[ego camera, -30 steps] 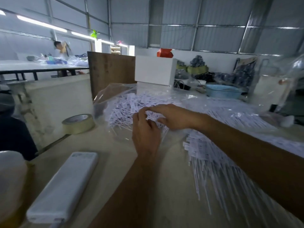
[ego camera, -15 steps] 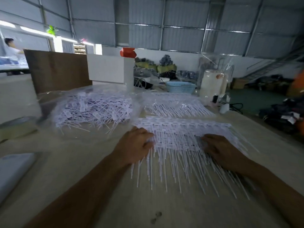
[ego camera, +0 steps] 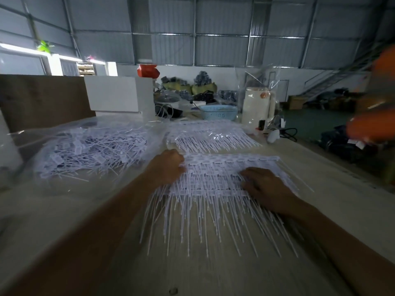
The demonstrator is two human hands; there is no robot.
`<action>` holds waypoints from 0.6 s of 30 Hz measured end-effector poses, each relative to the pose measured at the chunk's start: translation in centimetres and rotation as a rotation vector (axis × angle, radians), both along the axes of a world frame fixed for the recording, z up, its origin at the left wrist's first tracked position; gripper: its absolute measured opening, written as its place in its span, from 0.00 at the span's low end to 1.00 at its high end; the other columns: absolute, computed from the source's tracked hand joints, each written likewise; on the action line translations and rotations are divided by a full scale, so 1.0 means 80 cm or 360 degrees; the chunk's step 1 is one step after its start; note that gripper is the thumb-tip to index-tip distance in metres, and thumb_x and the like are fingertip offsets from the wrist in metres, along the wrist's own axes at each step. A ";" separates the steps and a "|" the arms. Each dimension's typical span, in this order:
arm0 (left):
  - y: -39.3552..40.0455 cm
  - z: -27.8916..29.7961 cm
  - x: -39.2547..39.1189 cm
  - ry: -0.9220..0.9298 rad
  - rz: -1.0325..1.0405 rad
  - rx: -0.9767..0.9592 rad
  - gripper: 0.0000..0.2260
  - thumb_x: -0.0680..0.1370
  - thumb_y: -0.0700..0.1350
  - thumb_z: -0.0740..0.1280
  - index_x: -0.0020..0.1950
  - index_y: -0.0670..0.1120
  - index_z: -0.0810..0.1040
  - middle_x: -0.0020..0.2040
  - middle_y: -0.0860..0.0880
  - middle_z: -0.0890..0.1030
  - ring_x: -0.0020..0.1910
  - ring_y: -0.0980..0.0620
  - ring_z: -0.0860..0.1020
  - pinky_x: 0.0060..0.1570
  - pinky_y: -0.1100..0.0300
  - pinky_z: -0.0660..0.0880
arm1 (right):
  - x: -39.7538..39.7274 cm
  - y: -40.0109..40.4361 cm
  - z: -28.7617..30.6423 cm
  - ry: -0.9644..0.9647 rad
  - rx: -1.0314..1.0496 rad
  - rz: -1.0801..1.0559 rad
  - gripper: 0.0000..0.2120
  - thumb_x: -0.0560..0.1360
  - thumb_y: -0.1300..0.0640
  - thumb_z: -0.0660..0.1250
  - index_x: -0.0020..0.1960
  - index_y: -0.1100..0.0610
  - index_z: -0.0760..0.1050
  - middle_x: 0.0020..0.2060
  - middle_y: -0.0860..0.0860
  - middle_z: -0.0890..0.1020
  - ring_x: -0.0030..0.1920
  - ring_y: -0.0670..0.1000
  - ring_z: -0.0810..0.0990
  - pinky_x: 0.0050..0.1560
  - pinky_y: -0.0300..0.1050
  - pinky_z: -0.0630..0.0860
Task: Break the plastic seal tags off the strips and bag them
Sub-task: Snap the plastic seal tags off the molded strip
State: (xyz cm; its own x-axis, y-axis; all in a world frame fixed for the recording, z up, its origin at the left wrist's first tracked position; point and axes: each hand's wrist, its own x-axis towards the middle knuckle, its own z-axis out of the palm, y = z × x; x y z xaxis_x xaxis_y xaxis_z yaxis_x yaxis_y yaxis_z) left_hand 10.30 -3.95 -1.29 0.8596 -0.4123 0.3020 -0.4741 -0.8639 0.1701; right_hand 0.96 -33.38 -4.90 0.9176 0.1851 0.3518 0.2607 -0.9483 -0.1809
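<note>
While both forearms reach forward over the pale wooden surface [ego camera: 64, 221], the left hand [ego camera: 165, 168] curls its grip round the left end of the stack of white plastic seal-tag strips [ego camera: 213, 180]. The right hand [ego camera: 265, 186] rests flat on the stack's right part, fingers relaxed. Thin stiff tails fan toward the near edge. Far left lies a clear crinkled plastic bag of loose white tags [ego camera: 92, 150].

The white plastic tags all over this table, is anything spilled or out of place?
Nothing stands out. The loose white tags lie jumbled inside the clear plastic bag at the left, none visibly spilled. The white tag strips lie stacked under the left hand and right hand; another stack sits behind.
</note>
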 end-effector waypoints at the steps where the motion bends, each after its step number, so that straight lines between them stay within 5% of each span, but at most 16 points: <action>1: -0.002 -0.001 0.004 -0.0019 0.0025 -0.0004 0.07 0.78 0.46 0.67 0.41 0.45 0.75 0.48 0.44 0.76 0.54 0.42 0.77 0.55 0.48 0.74 | 0.002 0.000 -0.001 0.0004 -0.0010 0.0007 0.23 0.82 0.47 0.61 0.73 0.57 0.71 0.70 0.54 0.74 0.70 0.54 0.71 0.71 0.47 0.64; 7: -0.003 -0.002 0.006 -0.0051 -0.0049 -0.0374 0.03 0.77 0.41 0.68 0.45 0.46 0.75 0.39 0.48 0.79 0.39 0.47 0.79 0.40 0.52 0.78 | 0.006 -0.013 0.013 -0.0169 0.0132 0.0047 0.15 0.82 0.54 0.63 0.65 0.59 0.78 0.65 0.58 0.78 0.66 0.59 0.74 0.68 0.55 0.68; 11: 0.005 0.025 -0.014 -0.0202 -0.0403 -0.0635 0.03 0.82 0.42 0.64 0.51 0.43 0.72 0.35 0.52 0.74 0.29 0.57 0.72 0.28 0.64 0.67 | 0.000 -0.037 0.034 -0.0748 0.0377 -0.0116 0.10 0.81 0.60 0.63 0.56 0.64 0.80 0.53 0.62 0.82 0.54 0.63 0.79 0.58 0.43 0.67; 14: 0.015 0.048 -0.038 -0.0496 -0.0517 -0.0661 0.03 0.82 0.43 0.64 0.53 0.49 0.70 0.38 0.56 0.74 0.32 0.62 0.73 0.29 0.69 0.65 | 0.000 -0.061 0.043 -0.0547 0.0842 -0.0466 0.19 0.82 0.51 0.62 0.69 0.59 0.73 0.66 0.60 0.76 0.66 0.60 0.73 0.68 0.55 0.68; 18: 0.032 0.069 -0.067 -0.0803 -0.0532 -0.0767 0.05 0.82 0.44 0.63 0.57 0.51 0.68 0.46 0.55 0.75 0.37 0.62 0.73 0.37 0.73 0.68 | -0.008 -0.061 0.052 -0.0219 0.1669 -0.0406 0.26 0.80 0.41 0.62 0.75 0.50 0.66 0.70 0.53 0.72 0.65 0.53 0.74 0.56 0.49 0.73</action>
State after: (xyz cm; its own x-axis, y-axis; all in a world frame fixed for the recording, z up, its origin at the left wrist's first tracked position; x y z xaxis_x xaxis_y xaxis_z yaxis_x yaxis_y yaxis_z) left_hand 4.97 -1.39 4.20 0.4235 -0.3492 0.8359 -0.8165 -0.5467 0.1853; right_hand 0.35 -38.29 -0.74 0.8269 -0.4580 0.3264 0.1579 -0.3679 -0.9164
